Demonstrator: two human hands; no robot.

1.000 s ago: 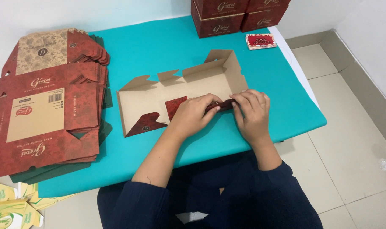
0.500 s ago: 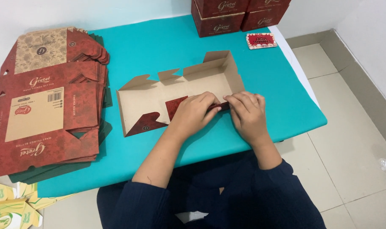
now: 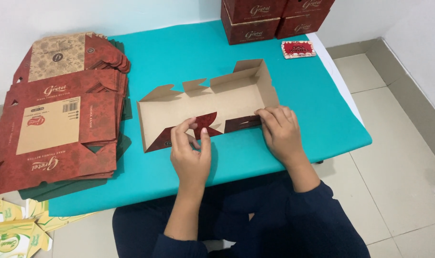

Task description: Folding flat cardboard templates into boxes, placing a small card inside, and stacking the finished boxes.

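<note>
Half-folded cardboard box lies mid teal table. Right hand fingers pressed on near-right red flap. Left hand fingers loosely spread, touching near-middle red flap. Flat box stack left.

Matt brown cardboard box on smooth teal tabletop.

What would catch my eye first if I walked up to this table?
Probably the half-folded cardboard box lying open in the middle of the turquoise table, with the left hand and right hand working its near flaps. Next, the tall stack of flat red box blanks at the left, and finished red boxes at the far edge.
</note>
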